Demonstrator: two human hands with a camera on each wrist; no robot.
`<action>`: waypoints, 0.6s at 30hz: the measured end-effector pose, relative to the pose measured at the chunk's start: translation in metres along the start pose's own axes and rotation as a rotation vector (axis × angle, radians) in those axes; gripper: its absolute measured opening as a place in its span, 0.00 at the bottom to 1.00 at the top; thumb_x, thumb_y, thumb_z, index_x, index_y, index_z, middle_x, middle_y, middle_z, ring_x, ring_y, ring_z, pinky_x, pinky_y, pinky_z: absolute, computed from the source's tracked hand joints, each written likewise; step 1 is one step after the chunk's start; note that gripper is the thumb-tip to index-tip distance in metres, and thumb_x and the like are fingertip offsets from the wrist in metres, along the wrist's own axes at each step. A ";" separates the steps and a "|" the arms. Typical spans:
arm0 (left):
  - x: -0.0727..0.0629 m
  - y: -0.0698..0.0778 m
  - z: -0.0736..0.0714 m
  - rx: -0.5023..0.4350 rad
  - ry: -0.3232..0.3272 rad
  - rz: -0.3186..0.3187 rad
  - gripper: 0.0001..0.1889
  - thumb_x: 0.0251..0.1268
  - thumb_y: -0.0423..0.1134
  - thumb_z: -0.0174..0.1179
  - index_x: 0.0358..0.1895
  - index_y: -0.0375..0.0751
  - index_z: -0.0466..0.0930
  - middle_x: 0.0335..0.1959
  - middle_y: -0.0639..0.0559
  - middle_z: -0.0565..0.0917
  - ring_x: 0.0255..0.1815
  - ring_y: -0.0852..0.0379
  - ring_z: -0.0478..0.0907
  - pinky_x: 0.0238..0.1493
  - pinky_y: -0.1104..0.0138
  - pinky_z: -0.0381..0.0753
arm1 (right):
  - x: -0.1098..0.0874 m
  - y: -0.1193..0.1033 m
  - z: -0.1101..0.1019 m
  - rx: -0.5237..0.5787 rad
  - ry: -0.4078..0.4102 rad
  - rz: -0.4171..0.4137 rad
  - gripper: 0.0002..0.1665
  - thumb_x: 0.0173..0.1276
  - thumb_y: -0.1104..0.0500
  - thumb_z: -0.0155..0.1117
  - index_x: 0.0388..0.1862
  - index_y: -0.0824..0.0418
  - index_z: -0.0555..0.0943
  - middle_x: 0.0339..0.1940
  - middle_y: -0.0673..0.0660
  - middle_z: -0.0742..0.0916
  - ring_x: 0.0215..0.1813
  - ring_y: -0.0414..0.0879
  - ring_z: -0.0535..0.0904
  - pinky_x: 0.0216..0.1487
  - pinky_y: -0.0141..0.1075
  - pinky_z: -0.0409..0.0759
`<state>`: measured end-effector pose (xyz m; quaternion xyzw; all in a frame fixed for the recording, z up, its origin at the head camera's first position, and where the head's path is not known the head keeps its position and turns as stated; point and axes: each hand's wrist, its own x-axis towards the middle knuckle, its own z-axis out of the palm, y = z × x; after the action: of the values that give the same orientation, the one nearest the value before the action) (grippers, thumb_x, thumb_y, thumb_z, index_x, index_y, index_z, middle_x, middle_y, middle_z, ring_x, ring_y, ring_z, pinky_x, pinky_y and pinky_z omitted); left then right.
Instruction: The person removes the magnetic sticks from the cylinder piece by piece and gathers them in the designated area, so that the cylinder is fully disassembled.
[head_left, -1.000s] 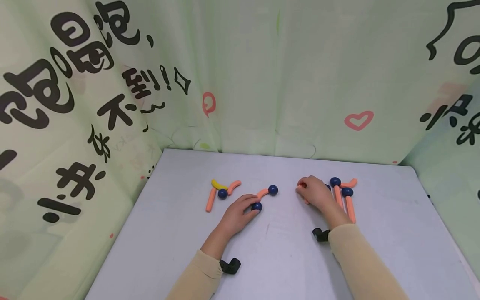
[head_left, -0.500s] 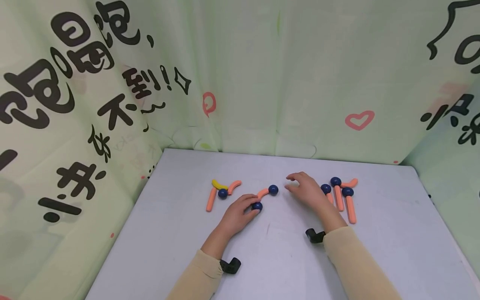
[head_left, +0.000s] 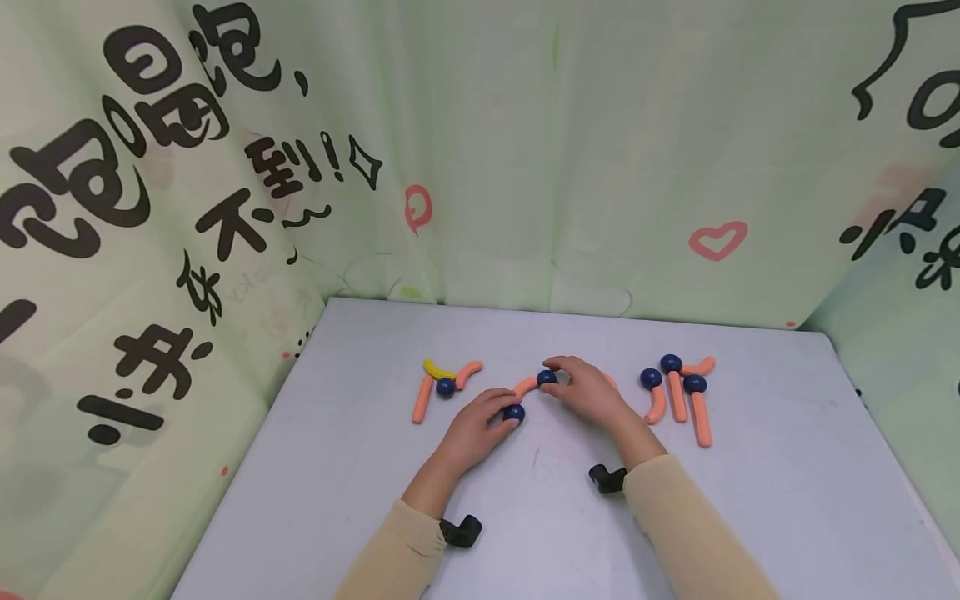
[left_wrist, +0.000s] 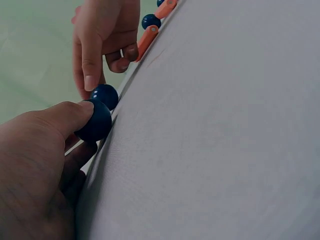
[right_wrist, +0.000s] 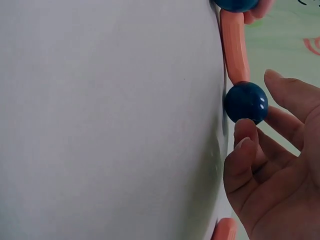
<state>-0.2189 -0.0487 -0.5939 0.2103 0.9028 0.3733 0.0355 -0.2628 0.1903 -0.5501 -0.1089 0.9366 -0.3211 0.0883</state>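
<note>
My left hand (head_left: 471, 432) grips a dark blue ball (left_wrist: 96, 122) between thumb and fingers. A curved orange rod (right_wrist: 234, 45) joins this ball to a second blue ball (right_wrist: 246, 102). Around that second ball are the spread thumb and fingers of my right hand (head_left: 592, 393); in the right wrist view the thumb stands off its surface, while the fingers are close beside and behind it. Partly hidden behind the right hand is another orange piece (head_left: 610, 379) on the white table (head_left: 540, 517).
Left of the hands lie a straight orange rod (head_left: 422, 400), a yellow curved rod (head_left: 438, 370), a blue ball (head_left: 446, 387) and a curved orange rod (head_left: 470, 372). At right is a cluster of blue balls and orange rods (head_left: 701, 419). A printed curtain (head_left: 495, 167) surrounds the table.
My right hand has moved left from an orange piece near the right cluster to the second blue ball, its fingers spreading on the way. The left hand has stayed put.
</note>
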 end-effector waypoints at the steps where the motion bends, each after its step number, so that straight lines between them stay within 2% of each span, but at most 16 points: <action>1: 0.000 0.000 0.000 -0.001 0.000 0.001 0.22 0.71 0.52 0.58 0.66 0.60 0.75 0.68 0.60 0.73 0.70 0.57 0.70 0.69 0.57 0.72 | 0.000 0.000 0.002 0.000 -0.001 0.000 0.30 0.71 0.45 0.63 0.68 0.54 0.74 0.69 0.60 0.77 0.69 0.60 0.73 0.67 0.57 0.72; 6: -0.001 0.001 -0.001 0.011 0.002 0.017 0.22 0.72 0.51 0.58 0.66 0.58 0.75 0.68 0.59 0.73 0.70 0.56 0.71 0.69 0.58 0.72 | 0.004 0.000 0.009 -0.013 0.003 0.002 0.29 0.70 0.45 0.63 0.67 0.53 0.75 0.69 0.60 0.77 0.70 0.59 0.71 0.69 0.56 0.70; 13: 0.000 0.002 -0.001 0.003 0.007 0.018 0.21 0.72 0.51 0.58 0.66 0.59 0.75 0.68 0.60 0.74 0.69 0.57 0.71 0.69 0.59 0.72 | 0.009 0.002 0.015 -0.039 0.032 -0.008 0.27 0.70 0.46 0.64 0.65 0.52 0.77 0.60 0.59 0.81 0.60 0.54 0.78 0.63 0.51 0.75; 18: 0.000 0.001 -0.002 0.003 0.007 0.017 0.21 0.72 0.51 0.58 0.66 0.59 0.75 0.68 0.60 0.74 0.69 0.57 0.71 0.69 0.58 0.72 | 0.010 0.000 0.017 -0.054 0.048 0.007 0.24 0.71 0.47 0.64 0.62 0.52 0.78 0.57 0.58 0.82 0.59 0.54 0.79 0.63 0.51 0.76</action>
<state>-0.2188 -0.0490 -0.5917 0.2168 0.9017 0.3730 0.0290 -0.2683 0.1774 -0.5641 -0.1004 0.9471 -0.2980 0.0639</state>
